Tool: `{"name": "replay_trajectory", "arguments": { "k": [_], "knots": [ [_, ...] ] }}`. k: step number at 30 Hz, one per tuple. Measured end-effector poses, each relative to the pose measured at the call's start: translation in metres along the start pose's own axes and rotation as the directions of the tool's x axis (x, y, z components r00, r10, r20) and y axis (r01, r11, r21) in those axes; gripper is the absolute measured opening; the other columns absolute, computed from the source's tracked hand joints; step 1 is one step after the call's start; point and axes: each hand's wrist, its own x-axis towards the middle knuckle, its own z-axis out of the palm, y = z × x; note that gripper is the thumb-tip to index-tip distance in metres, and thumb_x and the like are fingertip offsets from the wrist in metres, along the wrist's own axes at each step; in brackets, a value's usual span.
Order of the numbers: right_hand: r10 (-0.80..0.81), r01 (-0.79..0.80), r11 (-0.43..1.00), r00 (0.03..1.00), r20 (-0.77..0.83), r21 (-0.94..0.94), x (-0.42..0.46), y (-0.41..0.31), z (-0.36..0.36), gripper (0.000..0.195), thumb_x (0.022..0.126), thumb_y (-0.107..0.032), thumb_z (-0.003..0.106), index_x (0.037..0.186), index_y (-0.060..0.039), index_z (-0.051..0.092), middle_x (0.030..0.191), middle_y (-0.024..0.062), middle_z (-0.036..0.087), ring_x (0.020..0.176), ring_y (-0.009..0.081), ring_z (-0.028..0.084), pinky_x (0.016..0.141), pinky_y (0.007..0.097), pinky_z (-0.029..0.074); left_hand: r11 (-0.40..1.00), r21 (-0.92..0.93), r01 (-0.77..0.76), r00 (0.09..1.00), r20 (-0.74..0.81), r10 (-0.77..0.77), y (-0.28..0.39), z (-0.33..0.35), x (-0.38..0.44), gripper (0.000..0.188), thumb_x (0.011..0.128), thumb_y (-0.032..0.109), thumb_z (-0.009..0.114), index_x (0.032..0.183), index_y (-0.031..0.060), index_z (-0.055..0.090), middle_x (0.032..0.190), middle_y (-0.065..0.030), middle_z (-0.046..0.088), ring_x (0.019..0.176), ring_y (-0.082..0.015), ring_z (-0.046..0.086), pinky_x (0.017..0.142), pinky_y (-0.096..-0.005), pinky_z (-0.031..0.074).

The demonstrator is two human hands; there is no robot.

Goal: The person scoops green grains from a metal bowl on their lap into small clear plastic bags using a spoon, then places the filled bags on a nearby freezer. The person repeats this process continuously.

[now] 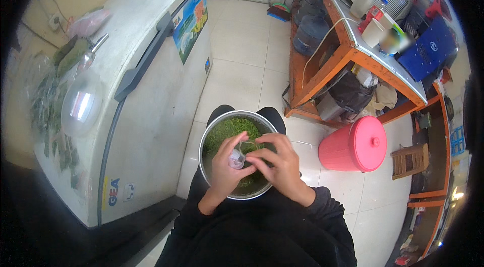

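A round metal pot (201, 153) rests on my lap between my knees. Finely shredded green leaves (234, 129) lie inside it. Over the pot, my left hand (226, 165) curls around a small clear plastic packet or container (236, 160) with something whitish in it. Fingertips of my right hand (278, 161) pinch the clear upper edge of the same piece, where a loop-shaped rim shows. Whether it is a bag or a cup I cannot tell. My palms and fingers hide part of the leaves and the near side of the pot.
A white chest freezer (159, 116) stands at left, with plastic-wrapped leaves (53, 116) and a clear plastic-looking object (81, 104) on its lid. To the right are a lidded pink bin (351, 144), a brown plastic stool (410, 161) and an orange-framed table (355, 55). Blue water gallons (310, 34) sit beneath it.
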Motion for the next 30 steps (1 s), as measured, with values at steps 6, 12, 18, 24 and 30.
{"name": "replay_trajectory", "arguments": {
  "k": [6,12,18,24,30],
  "knots": [
    [-0.004,0.007,0.998,0.999,-0.049,0.055,-0.008,0.008,-0.006,0.013,0.074,-0.009,0.073,0.085,-0.0061,0.066,0.107,0.0121,0.058,0.092,0.0274,0.059,0.083,0.0365,0.049,0.963,-0.222,0.153,0.988,0.054,-0.144,-0.005,-0.010,-0.002,0.048,0.077,0.010,0.076,0.119,0.0008,0.055,0.108,-0.0103,0.064,0.100,-0.0161,0.060,0.085,-0.0292,0.047],
    [0.112,-0.098,0.944,0.993,-0.028,0.315,-0.012,0.015,-0.003,0.009,0.082,-0.003,0.066,0.089,-0.0017,0.061,0.107,0.0127,0.059,0.092,0.0255,0.060,0.078,0.0326,0.049,0.909,-0.347,0.230,0.971,0.013,-0.240,0.008,0.000,0.001,0.012,0.089,0.008,0.062,0.100,0.0019,0.061,0.087,-0.0050,0.068,0.065,-0.0043,0.056,0.049,-0.0160,0.039],
    [0.097,-0.100,0.889,0.995,0.030,0.447,-0.005,0.018,-0.003,0.009,0.087,-0.005,0.061,0.094,-0.0002,0.059,0.092,0.0110,0.062,0.087,0.0237,0.063,0.076,0.0322,0.049,0.956,-0.207,0.209,0.978,0.025,-0.208,-0.012,-0.008,-0.008,0.012,0.092,0.010,0.058,0.100,0.0017,0.055,0.085,-0.0119,0.069,0.051,-0.0029,0.048,0.044,-0.0169,0.037],
    [0.114,-0.131,0.850,0.991,0.065,0.511,-0.007,0.014,-0.008,0.012,0.090,-0.009,0.058,0.097,0.0005,0.056,0.089,0.0119,0.062,0.084,0.0226,0.064,0.075,0.0317,0.049,0.946,-0.288,0.149,0.987,-0.009,-0.158,0.006,-0.001,-0.006,0.013,0.095,0.014,0.054,0.093,0.0017,0.053,0.077,-0.0148,0.068,0.045,-0.0029,0.044,0.041,-0.0171,0.033],
    [0.007,-0.031,0.812,0.999,0.044,0.583,-0.003,0.003,-0.009,0.020,0.087,-0.011,0.063,0.102,0.0001,0.054,0.093,0.0127,0.062,0.088,0.0237,0.064,0.079,0.0327,0.050,0.985,-0.143,0.094,0.994,-0.048,-0.101,0.003,-0.008,-0.012,0.012,0.094,0.012,0.056,0.094,0.0000,0.057,0.070,-0.0055,0.059,0.049,-0.0038,0.045,0.043,-0.0178,0.034]
  ]
}}
